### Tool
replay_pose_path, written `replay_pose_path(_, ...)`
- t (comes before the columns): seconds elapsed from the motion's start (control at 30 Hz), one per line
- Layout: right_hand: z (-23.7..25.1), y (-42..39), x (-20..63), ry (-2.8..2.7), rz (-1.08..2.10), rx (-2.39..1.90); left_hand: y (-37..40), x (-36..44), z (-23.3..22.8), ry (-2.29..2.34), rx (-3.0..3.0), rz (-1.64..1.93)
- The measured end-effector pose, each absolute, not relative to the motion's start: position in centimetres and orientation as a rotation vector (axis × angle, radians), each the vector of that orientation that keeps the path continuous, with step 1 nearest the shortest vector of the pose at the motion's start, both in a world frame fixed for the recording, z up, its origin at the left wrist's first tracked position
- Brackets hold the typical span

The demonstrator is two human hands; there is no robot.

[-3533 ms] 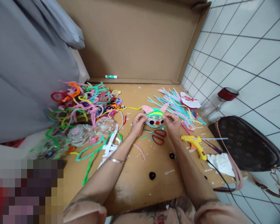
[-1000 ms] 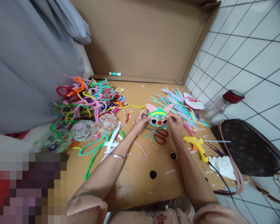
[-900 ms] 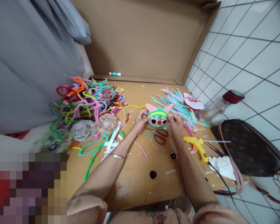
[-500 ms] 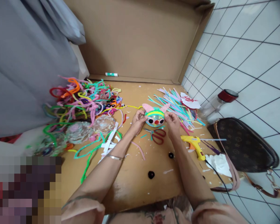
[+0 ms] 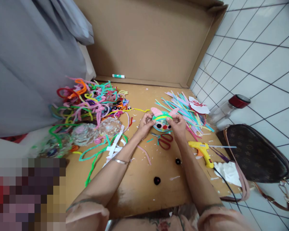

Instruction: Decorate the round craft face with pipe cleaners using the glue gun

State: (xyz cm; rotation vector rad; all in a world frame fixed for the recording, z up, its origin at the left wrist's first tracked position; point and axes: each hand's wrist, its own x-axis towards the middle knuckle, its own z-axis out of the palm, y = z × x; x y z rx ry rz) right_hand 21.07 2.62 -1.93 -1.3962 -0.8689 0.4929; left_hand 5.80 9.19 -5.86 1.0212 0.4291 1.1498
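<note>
Head view, left hand (image 5: 144, 124) and right hand (image 5: 177, 125) both pinching a craft face (image 5: 162, 121) with pink ears, held just above the red scissors (image 5: 165, 141), yellow glue gun (image 5: 202, 150) right of the scissors, pipe cleaners (image 5: 91, 102) far left.

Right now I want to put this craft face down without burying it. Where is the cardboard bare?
Bare cardboard lies near you, between your forearms, around the two black pompoms. A second patch runs at the back, between the glue stick and the face. Crowded: pipe cleaners on the left, straws on the right, scissors and glue gun under your right hand.
</note>
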Motion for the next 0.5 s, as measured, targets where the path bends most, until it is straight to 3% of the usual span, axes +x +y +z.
replay_pose_path(0.5,-1.75,2.95,20.94,-0.801,0.566,-1.338,9.23,5.59,-5.5,0.403,0.956,1.152)
